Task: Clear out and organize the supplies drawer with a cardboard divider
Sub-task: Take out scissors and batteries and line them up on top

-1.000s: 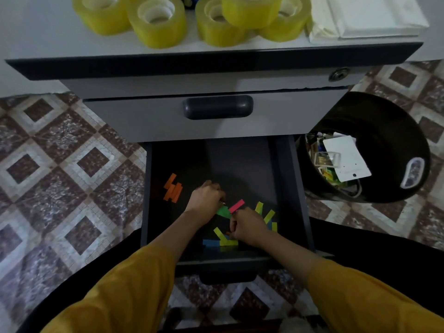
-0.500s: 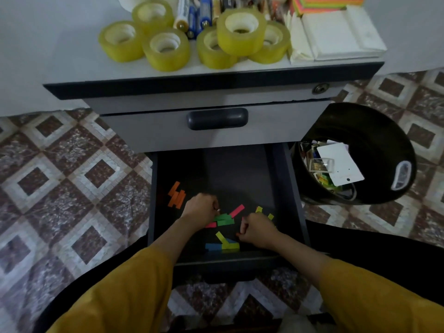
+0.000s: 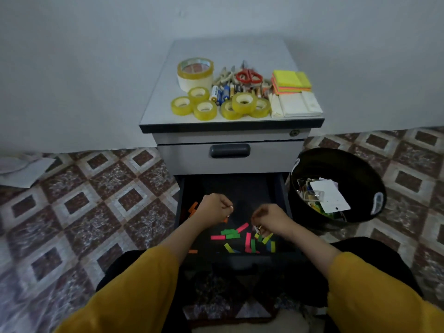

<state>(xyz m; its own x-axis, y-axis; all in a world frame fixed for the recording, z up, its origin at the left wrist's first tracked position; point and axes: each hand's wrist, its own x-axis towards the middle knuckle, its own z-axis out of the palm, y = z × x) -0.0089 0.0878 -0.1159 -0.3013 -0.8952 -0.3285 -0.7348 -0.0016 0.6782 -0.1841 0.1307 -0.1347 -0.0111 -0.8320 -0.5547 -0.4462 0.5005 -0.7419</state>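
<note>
Over the open drawer [image 3: 240, 188], at 6 o'clock: left hand [image 3: 214, 208] curled into a fist, contents impossible to tell. At its 3 o'clock and apart from it, right hand [image 3: 272, 221] curled too, fingertips pinching a small pale scrap [image 3: 258, 228]. Inside the drawer: orange strips [image 3: 193, 209] at 9 o'clock by the left wall; mixed strips [image 3: 231, 234] in pink, green, yellow and blue scattered toward 6 o'clock, below both hands. At 4 o'clock, beside the drawer: black bin [image 3: 360, 169] holding a white card [image 3: 332, 198] on small clutter. At 12 o'clock: cabinet top [image 3: 163, 102] with tape rolls [image 3: 182, 105], batteries [image 3: 219, 93], scissors [image 3: 248, 76], notes [image 3: 290, 80].
</note>
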